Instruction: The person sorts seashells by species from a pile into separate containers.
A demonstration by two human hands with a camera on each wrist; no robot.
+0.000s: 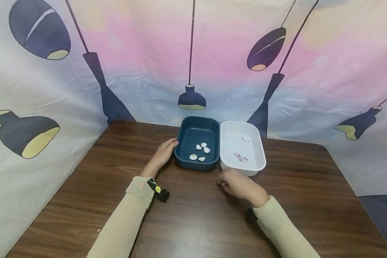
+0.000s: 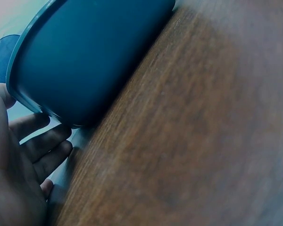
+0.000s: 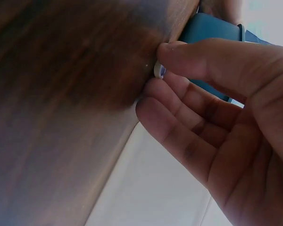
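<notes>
My left hand [image 1: 162, 152] rests against the left side of a dark teal plastic tray [image 1: 183, 162]. In the left wrist view its thumb is at the rim and its loosely extended fingers [image 2: 52, 143] touch the tray's corner. Several white shells [image 1: 193, 157] lie inside. Just in front of a white plastic tray [image 1: 261, 157], my right hand [image 1: 242, 184] pinches a small shell [image 3: 157, 69] between thumb and fingertips, low over the table. Part of the shell shows white with a purplish inside; the fingers hide the rest.
The two trays stand side by side near the back of the brown wooden table [image 1: 180, 215]. Small purplish shells [image 1: 244, 160] and fragments lie in the white one. A patterned cloth [image 1: 148, 53] with printed lamps hangs behind. A tiny pale bit [image 1: 98, 230] lies at front left.
</notes>
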